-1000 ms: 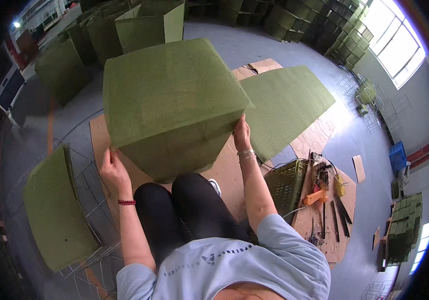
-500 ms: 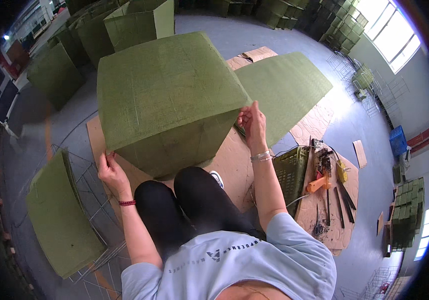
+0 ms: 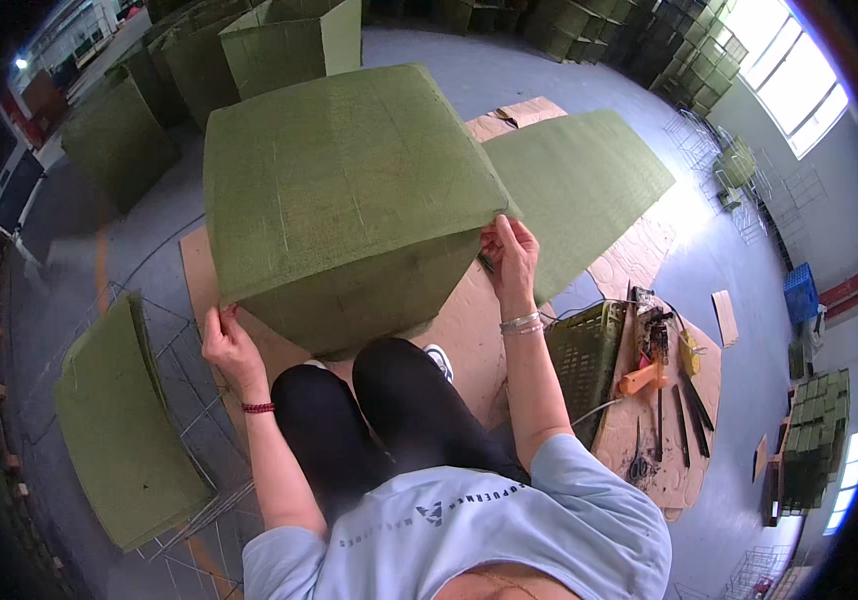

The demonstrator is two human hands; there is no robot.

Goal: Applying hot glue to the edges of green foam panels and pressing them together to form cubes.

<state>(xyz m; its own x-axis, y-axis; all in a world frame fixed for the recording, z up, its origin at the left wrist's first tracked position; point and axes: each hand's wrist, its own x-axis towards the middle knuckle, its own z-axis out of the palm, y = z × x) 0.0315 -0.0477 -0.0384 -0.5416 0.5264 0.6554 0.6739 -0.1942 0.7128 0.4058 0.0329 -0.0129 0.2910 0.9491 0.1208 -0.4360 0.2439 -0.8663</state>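
In front of my knees stands a large green box (image 3: 349,180) with a rough, fabric-like covering and faint straight lines across its top. My left hand (image 3: 232,345) pinches the near left corner of its top edge between thumb and fingers. At the near right corner, my right hand (image 3: 511,255) is closed with thumb and fingertips on the edge. The side of the box facing me is in shadow. Beyond my right hand, a flat green sheet (image 3: 579,190) lies on cardboard.
Cardboard (image 3: 469,350) lies under the box. Right of me are a green plastic basket (image 3: 586,365), an orange-handled glue gun (image 3: 641,378), scissors (image 3: 638,466) and dark sticks. To the left, stacked green panels (image 3: 124,430) rest on wire frames (image 3: 184,400). More green boxes (image 3: 289,45) stand behind.
My right hand's fingers have closed onto the near right corner, where they were looser before. The left hand stays at its corner. The whole view has shifted slightly.
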